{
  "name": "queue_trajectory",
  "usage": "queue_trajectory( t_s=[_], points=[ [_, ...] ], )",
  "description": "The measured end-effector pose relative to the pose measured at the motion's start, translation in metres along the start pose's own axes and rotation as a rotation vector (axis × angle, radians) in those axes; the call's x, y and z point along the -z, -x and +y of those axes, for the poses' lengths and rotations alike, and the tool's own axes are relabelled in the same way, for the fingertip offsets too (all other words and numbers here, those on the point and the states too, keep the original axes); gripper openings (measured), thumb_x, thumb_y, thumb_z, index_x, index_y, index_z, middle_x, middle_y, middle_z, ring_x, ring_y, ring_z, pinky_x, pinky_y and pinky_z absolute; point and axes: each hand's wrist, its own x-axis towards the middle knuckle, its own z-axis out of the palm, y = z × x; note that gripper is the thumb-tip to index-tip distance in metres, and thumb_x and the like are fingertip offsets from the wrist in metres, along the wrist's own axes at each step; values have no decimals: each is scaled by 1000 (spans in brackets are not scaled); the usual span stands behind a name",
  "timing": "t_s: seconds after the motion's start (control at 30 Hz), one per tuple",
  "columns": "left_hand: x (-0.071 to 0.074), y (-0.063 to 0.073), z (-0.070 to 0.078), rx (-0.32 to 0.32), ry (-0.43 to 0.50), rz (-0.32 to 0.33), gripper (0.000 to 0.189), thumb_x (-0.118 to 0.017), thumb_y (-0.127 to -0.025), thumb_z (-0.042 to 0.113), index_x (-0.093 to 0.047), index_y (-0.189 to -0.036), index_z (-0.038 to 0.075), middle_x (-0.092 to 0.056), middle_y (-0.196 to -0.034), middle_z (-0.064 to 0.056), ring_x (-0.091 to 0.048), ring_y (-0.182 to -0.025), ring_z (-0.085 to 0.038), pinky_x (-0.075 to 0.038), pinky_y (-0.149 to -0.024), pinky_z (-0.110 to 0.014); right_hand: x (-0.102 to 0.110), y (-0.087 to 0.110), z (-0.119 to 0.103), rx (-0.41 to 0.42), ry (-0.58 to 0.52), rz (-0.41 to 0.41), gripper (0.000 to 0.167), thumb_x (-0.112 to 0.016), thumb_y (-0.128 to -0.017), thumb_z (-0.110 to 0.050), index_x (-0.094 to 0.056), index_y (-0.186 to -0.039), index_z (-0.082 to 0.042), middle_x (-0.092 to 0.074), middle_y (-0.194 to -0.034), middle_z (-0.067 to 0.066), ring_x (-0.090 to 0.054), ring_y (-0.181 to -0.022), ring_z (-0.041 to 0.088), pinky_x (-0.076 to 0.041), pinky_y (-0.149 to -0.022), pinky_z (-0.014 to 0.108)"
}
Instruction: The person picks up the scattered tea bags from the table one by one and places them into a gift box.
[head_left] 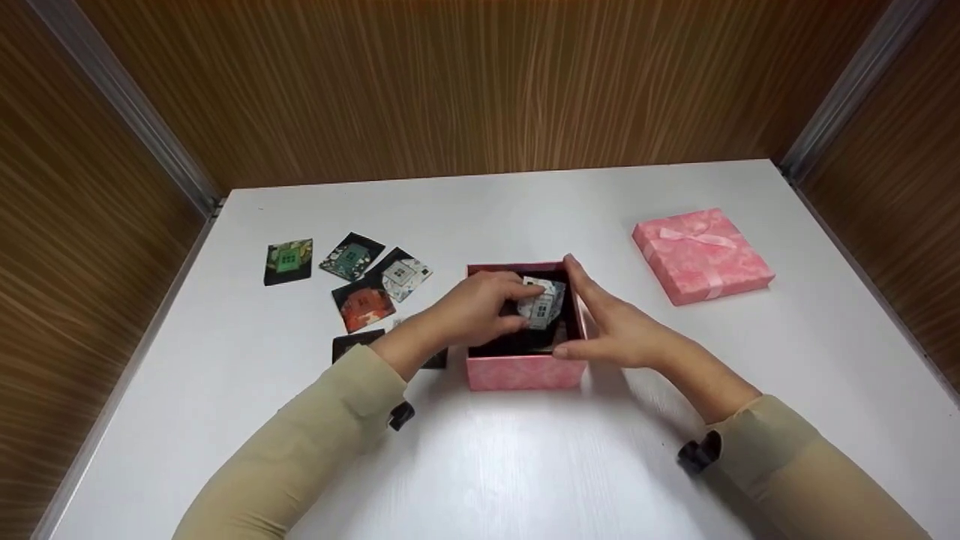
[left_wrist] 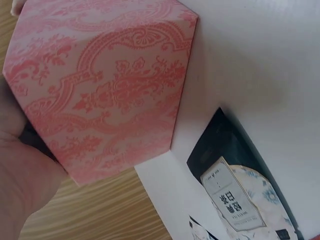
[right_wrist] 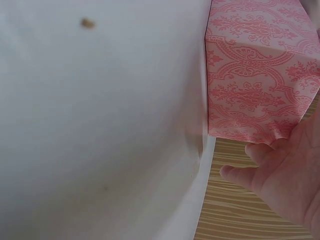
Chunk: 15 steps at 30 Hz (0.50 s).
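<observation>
An open pink patterned gift box [head_left: 525,373] with a dark inside stands at the middle of the table. My left hand [head_left: 480,304] reaches into it over its left wall, thumb and index finger pinching a tea sachet [head_left: 546,306] with a pale, blue-flowered label. The rest of that hand's fingers are hidden inside. Around the box's right side, my right hand [head_left: 626,330] holds it, thumb at the front rim and fingers along the right wall to the back corner. In the left wrist view the box wall hides the left fingertips.
Left of the box lie several tea sachets: a green one [head_left: 288,261], a teal one [head_left: 351,256], a white-labelled one [head_left: 403,274] and a red one [head_left: 365,303]. Others are partly under my left forearm. The pink lid [head_left: 705,255] with a ribbon bow sits at the back right.
</observation>
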Motion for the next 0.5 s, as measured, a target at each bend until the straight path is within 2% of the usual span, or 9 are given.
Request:
queue_trajectory(
  t_s=[0.17, 0.37, 0.43, 0.5],
  points=[
    [-1, -6, 2, 11, -101, -70, 50, -77, -98, 16, -66, -145, 8, -71, -122, -15, -67, -107, -31, -52, -98, -48, 1, 0, -1, -1, 5, -4, 125, -82, -89, -52, 4, -171, -13, -5, -177, 12, -24, -158, 36, -25, -125, 57],
    [-3, -13, 6, 101, -206, -123, 50, -78, -98, 23, -67, -146, 16, -70, -116, -12, -66, -103, -30, -52, -94, -49, 0, 0, 0, -8, 3, -3, 125, -82, -89, -52, 3, -172, -14, -7, -177, 11, -26, -157, 36, -27, -124, 58],
    [-4, -15, 7, 118, -252, -131, 46, -78, -98, 27, -70, -142, 17, -70, -112, -10, -66, -101, -29, -52, -91, -49, 0, -1, 1, -11, 3, -4, 125, -83, -89, -52, 4, -172, -15, -7, -177, 11, -26, -157, 36, -27, -124, 58],
    [-5, -17, 9, 122, -298, -138, 36, -79, -97, 31, -75, -131, 18, -69, -108, -8, -66, -100, -28, -53, -89, -50, 0, 0, 1, -11, 1, -4, 126, -82, -89, -52, 5, -172, -16, -7, -177, 11, -25, -157, 36, -26, -124, 58]
  ],
)
